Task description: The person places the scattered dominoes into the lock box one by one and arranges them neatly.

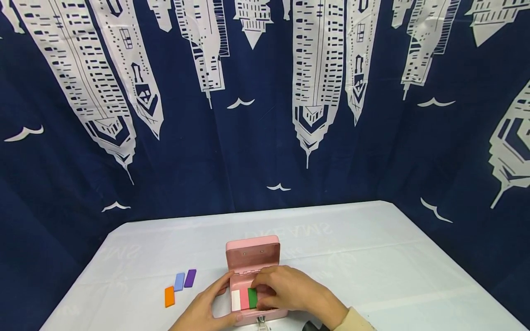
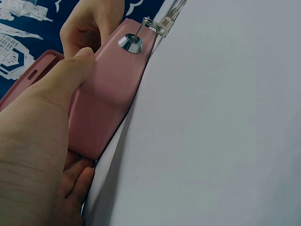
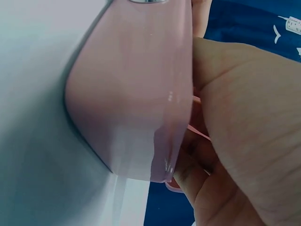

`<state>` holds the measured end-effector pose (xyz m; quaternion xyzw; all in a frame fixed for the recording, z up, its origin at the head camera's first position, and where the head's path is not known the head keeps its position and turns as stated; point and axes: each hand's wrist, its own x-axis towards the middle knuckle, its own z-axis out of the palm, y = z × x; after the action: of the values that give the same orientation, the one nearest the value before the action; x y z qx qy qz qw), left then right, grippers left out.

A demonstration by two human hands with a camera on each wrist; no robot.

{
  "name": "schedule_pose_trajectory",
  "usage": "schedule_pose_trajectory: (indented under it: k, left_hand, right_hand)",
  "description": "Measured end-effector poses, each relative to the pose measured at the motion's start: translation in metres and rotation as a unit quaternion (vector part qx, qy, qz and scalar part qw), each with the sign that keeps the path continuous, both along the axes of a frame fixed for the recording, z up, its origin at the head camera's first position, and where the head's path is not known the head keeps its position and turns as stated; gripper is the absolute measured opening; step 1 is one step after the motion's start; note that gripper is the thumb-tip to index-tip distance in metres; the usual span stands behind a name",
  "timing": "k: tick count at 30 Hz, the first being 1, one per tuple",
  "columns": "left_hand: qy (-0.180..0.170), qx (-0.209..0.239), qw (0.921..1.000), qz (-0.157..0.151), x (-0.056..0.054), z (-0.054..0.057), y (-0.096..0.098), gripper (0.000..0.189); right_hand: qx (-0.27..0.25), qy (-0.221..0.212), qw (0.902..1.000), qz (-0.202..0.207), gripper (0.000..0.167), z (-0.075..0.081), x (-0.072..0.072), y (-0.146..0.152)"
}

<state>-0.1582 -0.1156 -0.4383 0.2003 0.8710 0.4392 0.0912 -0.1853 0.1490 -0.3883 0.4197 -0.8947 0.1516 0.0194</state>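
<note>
A pink metal cash box (image 1: 265,316) stands with its lid (image 1: 253,256) raised at the back. Inside, a white block (image 1: 235,300), a pink block (image 1: 244,299) and a green block (image 1: 252,298) lie side by side from the left. My left hand (image 1: 207,303) grips the box at its left side, thumb at the front corner and fingers round the side. Reaching in from the right, my right hand (image 1: 285,289) pinches the green block, fingertips at its far end and thumb near its front. The hand hides the right part of the interior.
Left of the box lie an orange block (image 1: 169,296), a light blue block (image 1: 179,282) and a purple block (image 1: 190,278). Keys (image 2: 165,24) hang from the lock (image 2: 130,43) on the box's front. A white cloth (image 1: 352,248) covers the table; a dark blue curtain (image 1: 256,151) hangs behind.
</note>
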Motion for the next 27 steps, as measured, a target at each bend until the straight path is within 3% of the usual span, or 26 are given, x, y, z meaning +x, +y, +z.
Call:
schedule_pose_trajectory:
  k: [9, 27]
  left_hand:
    - [-0.007, 0.005, 1.0, -0.002, -0.001, -0.001, 0.0, 0.091]
    - [-0.016, 0.007, 0.9999, 0.0, 0.0, -0.001, 0.001, 0.092]
  right_hand:
    - [-0.011, 0.026, 0.9994, 0.021, 0.024, 0.004, 0.001, 0.002]
    - [-0.01, 0.013, 0.9999, -0.002, 0.027, 0.016, 0.005, 0.004]
